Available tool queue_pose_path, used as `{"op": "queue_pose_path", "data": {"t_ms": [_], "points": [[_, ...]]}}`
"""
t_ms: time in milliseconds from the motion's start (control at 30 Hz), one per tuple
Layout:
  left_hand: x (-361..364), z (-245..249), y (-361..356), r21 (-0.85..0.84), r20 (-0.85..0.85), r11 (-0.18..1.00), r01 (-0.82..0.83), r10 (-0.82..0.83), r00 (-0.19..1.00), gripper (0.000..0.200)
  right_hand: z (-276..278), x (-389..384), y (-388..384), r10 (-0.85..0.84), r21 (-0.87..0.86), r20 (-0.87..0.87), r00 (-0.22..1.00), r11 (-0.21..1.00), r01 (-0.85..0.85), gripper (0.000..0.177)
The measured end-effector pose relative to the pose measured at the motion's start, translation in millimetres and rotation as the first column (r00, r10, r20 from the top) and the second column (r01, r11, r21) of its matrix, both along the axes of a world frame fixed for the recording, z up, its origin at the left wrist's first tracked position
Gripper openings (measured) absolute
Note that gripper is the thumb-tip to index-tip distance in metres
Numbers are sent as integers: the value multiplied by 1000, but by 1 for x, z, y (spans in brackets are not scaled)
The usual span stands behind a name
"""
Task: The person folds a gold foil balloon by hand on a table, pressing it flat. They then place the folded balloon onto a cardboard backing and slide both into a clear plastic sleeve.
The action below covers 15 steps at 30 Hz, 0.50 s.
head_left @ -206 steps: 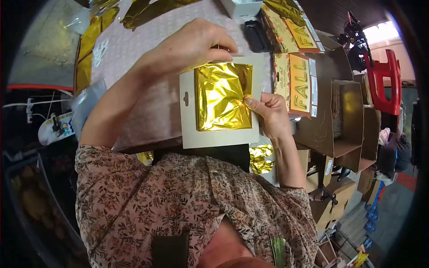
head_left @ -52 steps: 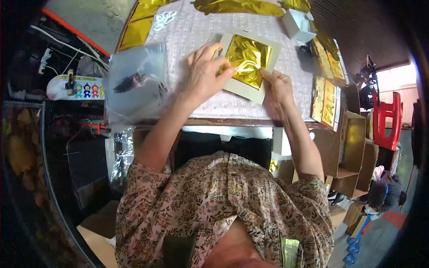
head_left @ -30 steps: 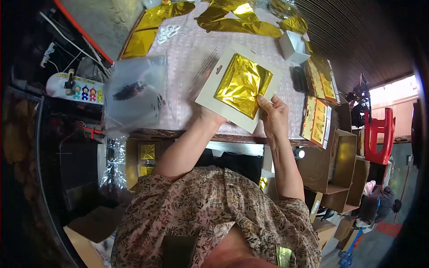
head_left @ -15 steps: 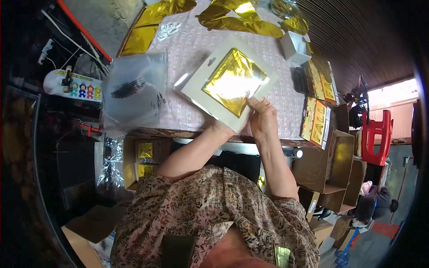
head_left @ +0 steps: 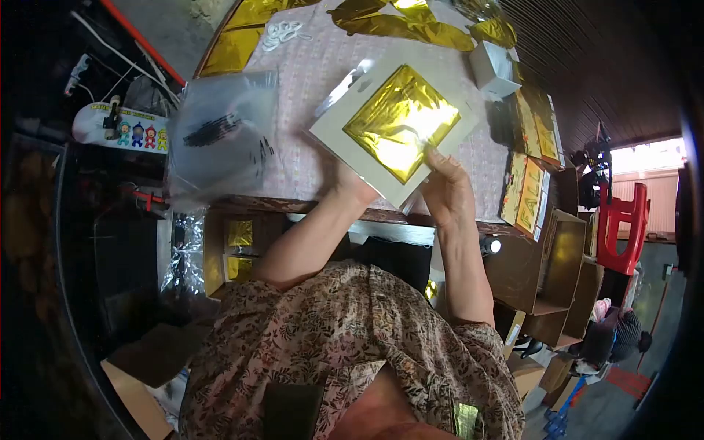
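A square pale card (head_left: 339,137) with a folded gold foil piece (head_left: 400,121) on it is held tilted above the table, with clear plastic showing at its edge. My right hand (head_left: 449,187) pinches its lower right edge, thumb on the front by the foil's corner. Under the lower left edge is my left hand (head_left: 355,186); the card hides its fingers. A stack of clear plastic bags (head_left: 220,139) with black print lies left of the card.
The cloth-covered table (head_left: 297,172) carries gold foil (head_left: 411,31), white cord (head_left: 282,34), an open white box (head_left: 494,70) and printed packs (head_left: 529,198) at the right. Cardboard boxes (head_left: 561,260) stand right of the table. A red stool (head_left: 623,227) is farther right.
The card has shifted slightly right and up in the view and its tilt has changed. My right hand has moved slightly right with it, still gripping its edge.
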<state>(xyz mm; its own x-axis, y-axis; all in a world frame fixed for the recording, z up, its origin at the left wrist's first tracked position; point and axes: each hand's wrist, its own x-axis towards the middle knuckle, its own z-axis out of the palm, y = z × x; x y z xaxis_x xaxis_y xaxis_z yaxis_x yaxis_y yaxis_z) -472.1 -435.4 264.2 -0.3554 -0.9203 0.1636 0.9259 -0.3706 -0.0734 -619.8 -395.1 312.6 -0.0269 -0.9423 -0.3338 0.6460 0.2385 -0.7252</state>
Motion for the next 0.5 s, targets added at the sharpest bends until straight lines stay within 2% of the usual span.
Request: {"op": "queue_pose_path", "data": {"t_ms": [33,167,233,300,500], "points": [[-3,0,0,-28,-100,999,35,-37,994,67,0,2,3,0,-4,16,1000,1000,0,34],[-12,-14,11,-71,-193,988,140,-151,970,64,-6,3,6,-43,-19,-23,999,999,43,30],[-15,-16,17,-100,-129,986,133,-145,981,63,-13,0,5,-42,-36,-22,999,998,41,30],[-15,-22,18,-30,-36,993,116,-117,992,62,-14,1,5,-33,-57,-23,999,998,31,29],[-16,-34,18,-56,-141,989,134,-141,980,60,-14,3,6,-51,-53,9,999,997,52,26]]}}
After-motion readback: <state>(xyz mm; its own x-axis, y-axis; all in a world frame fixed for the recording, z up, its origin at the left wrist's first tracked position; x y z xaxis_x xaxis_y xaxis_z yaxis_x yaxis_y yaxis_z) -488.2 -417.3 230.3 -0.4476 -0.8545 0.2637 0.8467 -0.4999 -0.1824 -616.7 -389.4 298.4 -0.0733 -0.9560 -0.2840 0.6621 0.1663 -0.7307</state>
